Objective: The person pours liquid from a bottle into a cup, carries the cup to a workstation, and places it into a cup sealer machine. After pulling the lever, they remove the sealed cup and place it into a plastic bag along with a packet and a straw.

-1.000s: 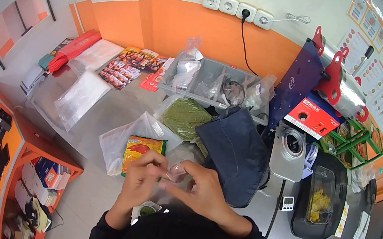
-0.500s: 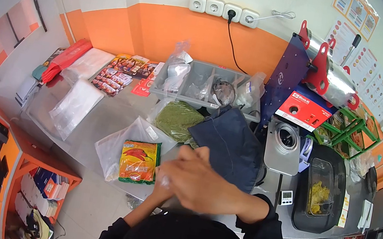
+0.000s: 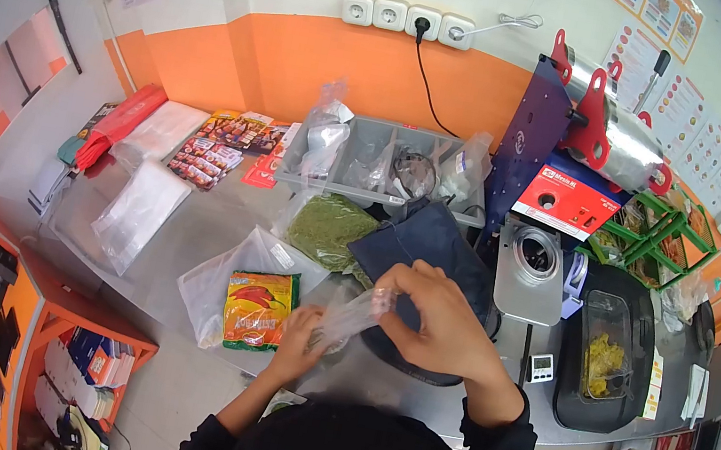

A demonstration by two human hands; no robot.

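Observation:
A clear plastic bag [image 3: 348,320] is stretched between my two hands above the table's front edge. My left hand [image 3: 298,344] grips its lower left end, close to the yellow-and-green packet [image 3: 260,309] with red chillies printed on it. Higher and to the right, my right hand [image 3: 447,323] pinches the other end between thumb and fingers, in front of a folded dark blue cloth item [image 3: 423,240]. A clear bag of green dried contents [image 3: 331,232] lies behind my hands. Under the chilli packet is a translucent white bag [image 3: 213,281].
A grey divided tray [image 3: 376,191] with plastic-wrapped items stands at the back. To the right are a machine with metal rollers [image 3: 617,144], a small timer [image 3: 540,369] and a black tray [image 3: 561,392] with a clear tub. Flyers [image 3: 204,163] and plastic sheets [image 3: 140,217] lie left.
My hands were close together; now they are apart, with the right one moved up and right. The clear plastic bag now shows stretched between them. The view has shifted slightly.

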